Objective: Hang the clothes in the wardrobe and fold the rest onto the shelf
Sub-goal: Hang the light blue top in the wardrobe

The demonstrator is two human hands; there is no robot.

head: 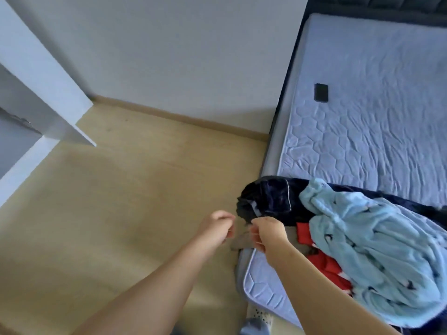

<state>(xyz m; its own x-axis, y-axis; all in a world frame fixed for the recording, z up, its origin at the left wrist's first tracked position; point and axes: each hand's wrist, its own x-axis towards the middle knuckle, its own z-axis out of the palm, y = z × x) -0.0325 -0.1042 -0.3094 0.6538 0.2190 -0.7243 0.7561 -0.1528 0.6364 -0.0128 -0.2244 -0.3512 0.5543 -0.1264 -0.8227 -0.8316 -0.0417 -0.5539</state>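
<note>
Left hand (221, 224) and right hand (266, 232) just apart, fingers curled, hold unclear, beside the dark garment (268, 197) on the bed (362, 129): picking up, next needing a firm grab.

The wardrobe (36, 93) stands far left, the mattress (377, 131) right, floor (125, 189) between. A clothes pile (362, 238) lies on the mattress's near end; a phone (321, 92) lies farther back.
</note>
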